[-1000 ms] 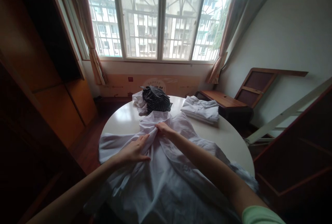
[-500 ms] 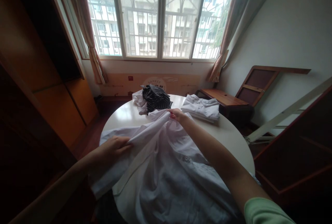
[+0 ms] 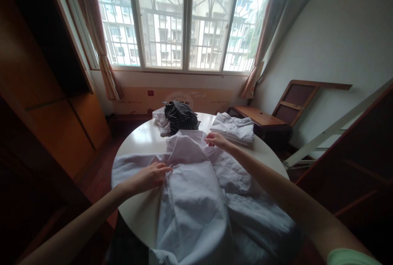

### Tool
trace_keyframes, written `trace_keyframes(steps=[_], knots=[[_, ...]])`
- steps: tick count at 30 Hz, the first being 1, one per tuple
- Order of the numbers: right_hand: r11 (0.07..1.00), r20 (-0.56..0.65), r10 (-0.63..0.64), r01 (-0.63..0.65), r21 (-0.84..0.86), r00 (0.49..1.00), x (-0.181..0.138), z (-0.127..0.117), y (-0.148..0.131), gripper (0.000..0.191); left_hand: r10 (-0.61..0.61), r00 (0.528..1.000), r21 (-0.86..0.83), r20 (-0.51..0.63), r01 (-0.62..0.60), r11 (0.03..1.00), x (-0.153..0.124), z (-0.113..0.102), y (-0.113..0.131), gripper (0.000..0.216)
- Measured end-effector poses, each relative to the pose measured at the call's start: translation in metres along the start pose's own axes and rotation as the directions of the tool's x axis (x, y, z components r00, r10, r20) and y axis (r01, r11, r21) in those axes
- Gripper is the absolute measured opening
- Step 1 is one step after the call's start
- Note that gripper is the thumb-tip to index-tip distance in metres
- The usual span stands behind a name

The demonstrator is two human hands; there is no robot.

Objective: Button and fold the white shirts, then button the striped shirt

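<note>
A white shirt (image 3: 193, 191) lies spread over the round table, its collar end toward the window and its lower part hanging off the near edge. My left hand (image 3: 153, 176) rests at the left front edge of the shirt, fingers stretched out over the cloth. At the collar, my right hand (image 3: 216, 139) has its fingers curled in a pinch on the fabric's right side. One sleeve reaches left across the tabletop. Folds on the right side are partly hidden beneath my right forearm.
Behind the shirt is a black-and-white striped garment (image 3: 181, 117) bunched against a pale crumpled cloth (image 3: 160, 120). Folded white clothes (image 3: 232, 126) sit at the back right of the white round table (image 3: 135, 139). A wooden bench (image 3: 258, 115) and a leaning pale frame (image 3: 322, 140) stand to the right.
The raised front of the shirt has come down and lies flatter. My left hand has moved right with its fingers loosened; my right hand has shifted slightly right along the collar.
</note>
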State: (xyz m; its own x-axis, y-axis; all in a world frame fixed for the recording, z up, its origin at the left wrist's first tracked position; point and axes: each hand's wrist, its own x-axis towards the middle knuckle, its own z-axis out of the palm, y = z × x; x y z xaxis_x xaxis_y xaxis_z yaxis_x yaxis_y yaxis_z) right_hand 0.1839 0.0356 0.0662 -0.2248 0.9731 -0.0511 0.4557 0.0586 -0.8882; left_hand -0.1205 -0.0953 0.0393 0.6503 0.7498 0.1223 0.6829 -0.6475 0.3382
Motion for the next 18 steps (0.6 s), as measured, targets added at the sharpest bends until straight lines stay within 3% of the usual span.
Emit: trace_keyframes(steps=[4,6,8,10,11,12,14,16,18], knots=[[0.952,0.226,-0.097,0.156,-0.262,0.969,-0.026,-0.013,0.013,0.011,-0.08,0.997,0.021,0.004,0.08,0.997,-0.008,0.003,-0.013,0.023],[0.885,0.194,-0.172,0.238,-0.399,0.966,-0.034,-0.012,0.017,0.016,-0.131,0.99,0.064,-0.053,0.134,0.989,-0.007,-0.001,-0.01,0.019],[0.808,0.112,-0.257,0.277,-0.52,0.96,-0.037,-0.007,0.019,0.037,-0.137,0.979,0.1,-0.153,0.153,0.983,-0.003,-0.003,0.004,0.017],[0.766,0.065,-0.296,0.278,-0.58,0.953,-0.036,0.0,0.019,0.059,-0.048,0.979,0.079,-0.198,0.065,0.995,0.003,-0.002,0.026,0.014],[0.759,0.058,-0.301,0.276,-0.589,0.952,-0.033,0.004,0.018,0.063,0.033,0.986,0.045,-0.165,-0.026,0.999,0.006,0.0,0.039,0.016],[0.765,0.06,-0.29,0.269,-0.585,0.955,-0.03,0.007,0.016,0.06,0.121,0.989,0.015,-0.088,-0.12,0.993,0.008,0.003,0.052,0.023],[0.839,0.052,-0.202,0.2,-0.506,0.978,-0.02,0.01,0.012,0.036,0.222,0.974,-0.035,0.037,-0.221,0.975,0.011,0.01,0.072,0.026],[0.948,0.028,-0.04,0.047,-0.316,0.999,-0.005,0.007,0.006,0.008,0.251,0.961,-0.062,0.118,-0.246,0.967,0.012,0.017,0.082,0.019],[0.991,-0.003,0.091,-0.091,-0.103,0.996,0.012,-0.004,-0.003,0.008,0.243,0.958,-0.059,0.151,-0.237,0.97,0.009,0.02,0.079,0.018]])
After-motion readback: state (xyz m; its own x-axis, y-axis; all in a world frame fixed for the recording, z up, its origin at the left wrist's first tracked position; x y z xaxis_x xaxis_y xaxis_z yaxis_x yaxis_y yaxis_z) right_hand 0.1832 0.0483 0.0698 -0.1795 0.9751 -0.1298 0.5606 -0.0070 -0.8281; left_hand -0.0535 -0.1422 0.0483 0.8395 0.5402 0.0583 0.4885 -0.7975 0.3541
